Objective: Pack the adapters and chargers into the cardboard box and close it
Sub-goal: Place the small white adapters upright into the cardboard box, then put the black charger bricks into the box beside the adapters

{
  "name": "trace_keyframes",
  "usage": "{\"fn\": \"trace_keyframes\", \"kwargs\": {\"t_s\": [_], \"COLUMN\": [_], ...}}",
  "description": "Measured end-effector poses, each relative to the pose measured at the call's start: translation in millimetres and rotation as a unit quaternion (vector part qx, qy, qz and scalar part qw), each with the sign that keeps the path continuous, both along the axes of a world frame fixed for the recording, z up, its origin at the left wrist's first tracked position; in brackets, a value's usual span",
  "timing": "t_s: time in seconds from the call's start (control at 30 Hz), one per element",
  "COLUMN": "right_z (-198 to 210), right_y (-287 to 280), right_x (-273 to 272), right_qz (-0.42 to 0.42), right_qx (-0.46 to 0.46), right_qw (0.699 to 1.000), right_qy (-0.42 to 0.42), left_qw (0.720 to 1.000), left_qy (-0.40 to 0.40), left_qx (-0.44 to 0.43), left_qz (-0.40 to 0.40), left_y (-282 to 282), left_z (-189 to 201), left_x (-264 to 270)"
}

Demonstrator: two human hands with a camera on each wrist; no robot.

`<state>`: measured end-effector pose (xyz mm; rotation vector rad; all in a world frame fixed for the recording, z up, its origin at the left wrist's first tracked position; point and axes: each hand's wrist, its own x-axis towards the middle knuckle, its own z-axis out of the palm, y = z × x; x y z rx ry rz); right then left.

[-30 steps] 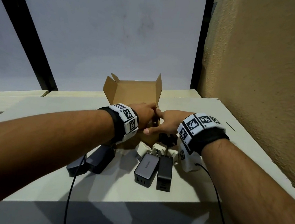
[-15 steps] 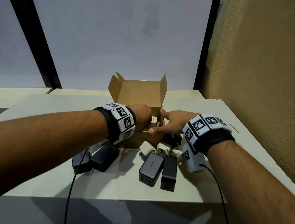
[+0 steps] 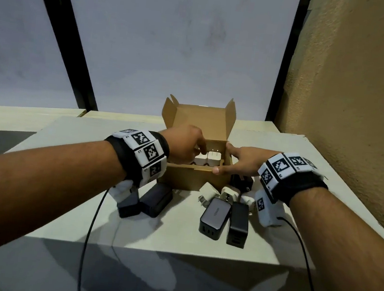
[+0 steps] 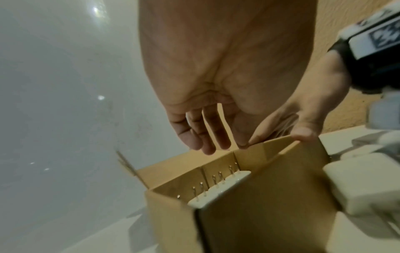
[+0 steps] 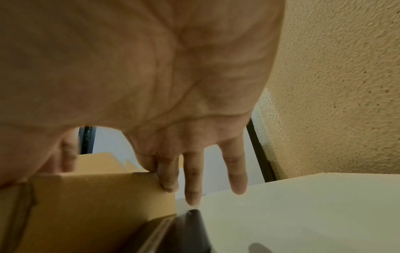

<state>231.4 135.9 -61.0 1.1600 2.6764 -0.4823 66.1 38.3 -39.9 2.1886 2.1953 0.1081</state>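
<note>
The open cardboard box (image 3: 191, 179) stands mid-table with its lid flap up. Inside, white adapters (image 3: 206, 161) stand side by side, prongs up, also seen as adapters (image 4: 218, 190) in the left wrist view. My left hand (image 3: 183, 146) hovers over the box's left half; its fingers (image 4: 203, 137) hang relaxed and hold nothing. My right hand (image 3: 240, 161) pinches the box's right front corner, thumb on the front rim, a finger (image 5: 168, 178) bent on the side wall of the box (image 5: 97, 196).
Loose on the table (image 3: 270, 247) in front of the box lie a grey charger (image 3: 215, 217), a black charger (image 3: 238, 223), two black bricks (image 3: 145, 200) at left, small white adapters (image 3: 207, 192) and a black adapter (image 3: 240, 182). A rough orange wall (image 3: 359, 117) rises close on the right.
My left hand brought a white adapter into the box and has let go; its fingers now hang empty above it. My right hand stays on the box's corner.
</note>
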Motion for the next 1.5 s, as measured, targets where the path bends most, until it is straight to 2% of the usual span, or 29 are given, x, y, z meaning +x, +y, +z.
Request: {"fn": "trace_keyframes", "kwargs": {"t_s": [0.2, 0.43, 0.53, 0.7, 0.8, 0.93, 1.07, 1.37, 1.5], "right_z": [1.5, 9.3, 12.5, 18.0, 20.1, 21.1, 23.4, 19.6, 14.7], "right_y": [-1.4, -12.1, -16.6, -25.7, -26.9, -26.8, -29.9, -26.4, -17.6], "right_x": [-4.1, -7.9, -8.0, -7.8, -9.1, -10.9, -11.2, -8.6, -7.2], "right_qz": [-0.018, -0.024, -0.024, -0.037, -0.041, -0.038, -0.043, -0.047, -0.036], "right_qx": [-0.02, -0.027, -0.032, -0.016, -0.017, -0.024, -0.013, -0.017, -0.017], "right_qw": [1.0, 0.999, 0.999, 0.999, 0.998, 0.998, 0.998, 0.998, 0.999], "right_qy": [-0.015, -0.016, -0.019, -0.035, -0.037, -0.036, -0.035, -0.025, -0.019], "left_qw": [0.996, 0.985, 0.983, 0.986, 0.98, 0.982, 0.972, 0.958, 0.957], "left_qy": [-0.076, -0.096, -0.097, -0.112, -0.163, -0.166, -0.208, -0.247, -0.253], "left_qx": [0.037, -0.101, -0.109, -0.076, -0.043, 0.033, 0.087, 0.129, 0.105], "left_qz": [0.027, 0.097, 0.11, 0.102, 0.11, 0.084, 0.065, 0.07, 0.097], "left_y": [-77.5, -142.2, -152.5, -151.0, -150.3, -150.6, -147.2, -100.9, -65.4], "left_z": [-6.7, -24.4, -36.6, -50.5, -45.4, -33.4, -24.2, -2.7, 8.0], "left_x": [-26.0, -58.7, -62.7, -58.8, -64.2, -76.1, -78.6, -54.7, -48.8]}}
